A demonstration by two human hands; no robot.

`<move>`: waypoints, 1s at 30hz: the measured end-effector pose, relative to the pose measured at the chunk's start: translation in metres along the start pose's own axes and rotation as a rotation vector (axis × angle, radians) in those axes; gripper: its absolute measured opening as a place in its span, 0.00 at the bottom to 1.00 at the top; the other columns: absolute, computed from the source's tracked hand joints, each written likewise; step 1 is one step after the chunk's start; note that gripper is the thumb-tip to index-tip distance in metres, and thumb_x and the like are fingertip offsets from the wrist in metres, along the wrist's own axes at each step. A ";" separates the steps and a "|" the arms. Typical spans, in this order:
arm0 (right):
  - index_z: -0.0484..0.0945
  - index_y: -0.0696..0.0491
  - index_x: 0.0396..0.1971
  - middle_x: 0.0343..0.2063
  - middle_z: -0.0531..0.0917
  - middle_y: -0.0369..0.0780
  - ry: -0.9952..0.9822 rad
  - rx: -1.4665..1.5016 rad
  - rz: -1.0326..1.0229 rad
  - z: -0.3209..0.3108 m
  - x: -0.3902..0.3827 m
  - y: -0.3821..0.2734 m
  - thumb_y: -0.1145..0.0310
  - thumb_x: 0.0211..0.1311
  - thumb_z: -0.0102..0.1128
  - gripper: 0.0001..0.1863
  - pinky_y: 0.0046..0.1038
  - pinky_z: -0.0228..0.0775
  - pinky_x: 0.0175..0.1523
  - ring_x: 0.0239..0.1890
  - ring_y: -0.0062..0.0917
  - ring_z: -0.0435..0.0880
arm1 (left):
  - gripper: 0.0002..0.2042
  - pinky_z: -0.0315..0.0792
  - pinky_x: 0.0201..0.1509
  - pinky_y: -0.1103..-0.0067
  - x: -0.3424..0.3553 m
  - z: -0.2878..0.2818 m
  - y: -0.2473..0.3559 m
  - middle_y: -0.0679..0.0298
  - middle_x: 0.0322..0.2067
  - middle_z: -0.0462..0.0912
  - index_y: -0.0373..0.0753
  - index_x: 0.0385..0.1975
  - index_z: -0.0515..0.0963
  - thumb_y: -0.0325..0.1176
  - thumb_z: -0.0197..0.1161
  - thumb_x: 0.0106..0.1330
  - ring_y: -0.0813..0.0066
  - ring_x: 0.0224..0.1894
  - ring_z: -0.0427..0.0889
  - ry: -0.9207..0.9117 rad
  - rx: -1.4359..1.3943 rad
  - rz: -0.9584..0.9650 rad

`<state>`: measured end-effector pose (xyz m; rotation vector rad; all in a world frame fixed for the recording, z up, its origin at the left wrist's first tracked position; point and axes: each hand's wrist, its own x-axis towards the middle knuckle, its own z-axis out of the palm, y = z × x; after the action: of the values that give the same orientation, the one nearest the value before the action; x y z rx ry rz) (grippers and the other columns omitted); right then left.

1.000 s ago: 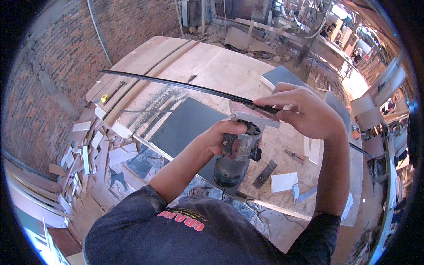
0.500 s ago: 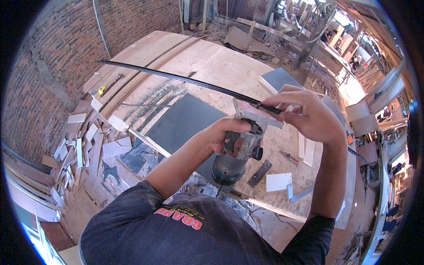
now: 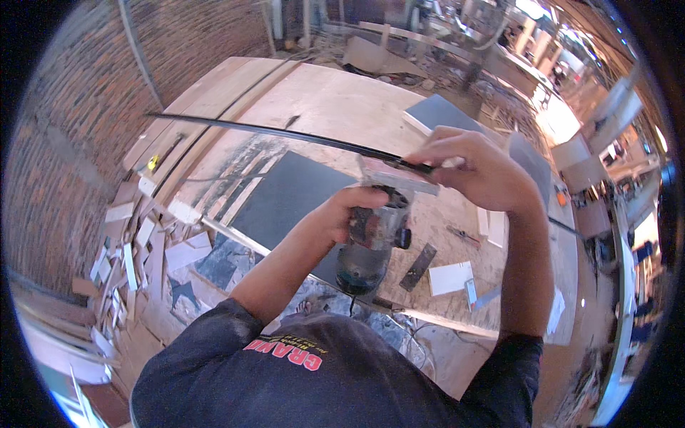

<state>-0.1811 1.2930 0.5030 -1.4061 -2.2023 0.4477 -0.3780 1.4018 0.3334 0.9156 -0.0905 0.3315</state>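
My left hand (image 3: 341,216) grips a power trimmer tool (image 3: 362,271), its body hanging down toward me and its flat base plate (image 3: 378,171) tilted upward. A long, thin black strip (image 3: 264,131) runs across from the far left to that base plate. My right hand (image 3: 478,171) pinches the strip at the plate, with fingers on top and thumb below. Beneath both hands is a wooden worktable (image 3: 342,100) with a dark grey panel (image 3: 271,200), a small white piece (image 3: 449,277) and a dark metal bar (image 3: 417,267).
A brick wall (image 3: 78,93) stands at the left above piled board offcuts (image 3: 132,253). A yellow tape measure (image 3: 153,162) lies at the table's left. A dark board (image 3: 432,110) is at the far right corner. Distant workers (image 3: 560,71) and stacked panels (image 3: 585,185) are at right.
Both my hands, the tool and the strip have shifted slightly leftward in the picture along with the surroundings, and the right hand sits a little higher. The grips look the same.
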 end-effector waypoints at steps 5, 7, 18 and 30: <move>0.86 0.53 0.55 0.51 0.88 0.45 0.353 0.201 0.382 0.044 -0.049 0.087 0.88 0.56 0.54 0.27 0.28 0.79 0.52 0.49 0.27 0.85 | 0.30 0.86 0.46 0.61 -0.012 -0.031 -0.011 0.52 0.44 0.86 0.35 0.55 0.77 0.48 0.72 0.57 0.59 0.45 0.88 0.233 -0.089 -0.026; 0.86 0.53 0.54 0.47 0.90 0.46 0.417 0.118 0.676 0.089 -0.078 0.160 0.89 0.50 0.48 0.32 0.28 0.79 0.54 0.46 0.28 0.87 | 0.32 0.85 0.43 0.54 -0.016 -0.013 -0.002 0.53 0.43 0.84 0.37 0.57 0.76 0.50 0.71 0.56 0.57 0.45 0.86 0.185 -0.073 0.111; 0.84 0.46 0.55 0.54 0.84 0.48 0.420 -0.480 0.979 0.302 -0.242 0.345 0.61 0.56 0.71 0.24 0.42 0.75 0.61 0.57 0.43 0.83 | 0.34 0.78 0.42 0.57 0.026 -0.006 -0.037 0.51 0.38 0.81 0.32 0.50 0.75 0.61 0.63 0.60 0.50 0.36 0.83 0.306 -0.098 0.078; 0.68 0.57 0.66 0.55 0.80 0.57 0.710 0.429 0.662 0.189 -0.126 0.025 0.52 0.42 0.84 0.51 0.40 0.71 0.64 0.57 0.50 0.81 | 0.25 0.79 0.51 0.56 0.067 0.019 -0.061 0.57 0.45 0.83 0.38 0.54 0.76 0.54 0.58 0.70 0.57 0.47 0.84 0.321 -0.119 0.145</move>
<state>-0.2235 1.1858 0.3058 -1.6765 -0.9926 0.4961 -0.2940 1.3690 0.3131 0.7300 0.1181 0.5975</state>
